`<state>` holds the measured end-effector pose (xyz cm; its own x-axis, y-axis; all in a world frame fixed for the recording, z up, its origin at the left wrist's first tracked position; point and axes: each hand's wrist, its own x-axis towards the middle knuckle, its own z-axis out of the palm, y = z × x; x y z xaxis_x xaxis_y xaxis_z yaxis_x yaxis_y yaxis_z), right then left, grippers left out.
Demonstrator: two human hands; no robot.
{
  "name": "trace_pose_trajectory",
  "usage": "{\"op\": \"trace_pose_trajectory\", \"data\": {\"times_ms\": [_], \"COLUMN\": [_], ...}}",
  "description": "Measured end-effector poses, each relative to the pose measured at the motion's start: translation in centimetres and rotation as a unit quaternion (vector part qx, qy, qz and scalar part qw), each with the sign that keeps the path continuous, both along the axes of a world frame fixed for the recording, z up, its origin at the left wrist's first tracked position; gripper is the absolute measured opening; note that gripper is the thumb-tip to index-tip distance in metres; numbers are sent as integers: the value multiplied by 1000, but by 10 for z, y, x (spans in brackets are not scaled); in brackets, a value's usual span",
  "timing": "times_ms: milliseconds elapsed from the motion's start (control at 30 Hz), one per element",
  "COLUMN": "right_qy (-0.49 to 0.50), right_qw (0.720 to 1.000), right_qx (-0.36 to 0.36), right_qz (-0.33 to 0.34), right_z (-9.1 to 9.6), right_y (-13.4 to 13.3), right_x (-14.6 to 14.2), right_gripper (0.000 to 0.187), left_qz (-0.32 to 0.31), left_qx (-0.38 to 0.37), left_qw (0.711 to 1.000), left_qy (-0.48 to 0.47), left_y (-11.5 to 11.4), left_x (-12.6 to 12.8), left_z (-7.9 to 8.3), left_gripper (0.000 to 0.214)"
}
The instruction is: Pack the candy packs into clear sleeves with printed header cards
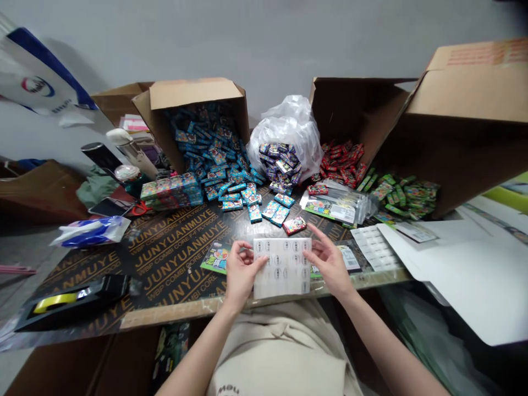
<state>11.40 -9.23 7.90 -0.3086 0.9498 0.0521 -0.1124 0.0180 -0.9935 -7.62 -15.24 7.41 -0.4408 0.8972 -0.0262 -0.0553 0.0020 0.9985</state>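
A white sheet of round, clear printed stickers (280, 280) is held up above the front edge of the table. My left hand (242, 269) pinches its left side between thumb and fingers. At the right side, my right hand (328, 261) has its thumb on the sheet and its index finger stretched upward; whether it grips the sheet is hard to make out. Behind the sheet lie green printed packets (214, 258), partly hidden. Just beyond it sit a red small box (294, 225) and several blue small boxes (275, 212).
Cartons of blue boxes (206, 137) and green boxes (408, 195) stand at the back, with a plastic bag (289, 124) of purple boxes between. Red boxes (340, 162) spill nearby. A tape dispenser (74, 300) sits front left; white sheets (462, 269) lie right.
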Motion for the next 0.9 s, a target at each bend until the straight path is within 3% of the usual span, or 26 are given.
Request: {"op": "trace_pose_trajectory", "data": {"times_ms": [100, 200, 400, 500, 633, 767, 833, 900], "right_qy": [-34, -37, -54, -62, -142, -234, -217, -170], "right_qw": [998, 997, 998, 998, 989, 960, 968, 983], "right_qx": [6, 2, -23, -23, 46, 147, 125, 55], "right_qz": [-44, -65, 9, 8, -18, -54, -20, 40], "right_z": [0, 2, 6, 7, 13, 22, 24, 22], "right_y": [4, 6, 1, -1, -1, 1, 2, 3], "right_x": [4, 7, 8, 9, 12, 16, 17, 17], "right_gripper": [36, 33, 34, 28, 20, 17, 19, 22], "left_qz": [19, 26, -21, -56, -61, -63, -68, -88], "left_qx": [-3, 3, 47, 26, -27, -8, 4, 0], "left_qw": [999, 999, 998, 997, 993, 974, 970, 974], "left_qy": [35, 32, 23, 42, 100, 217, 234, 211], "left_y": [-2, -3, -5, -4, -1, 4, 6, 7], "left_x": [2, 1, 0, 1, -1, -6, -8, -9], "left_z": [1, 6, 18, 22, 27, 34, 36, 38], "left_gripper": [37, 37, 29, 23, 17, 18, 18, 19]}}
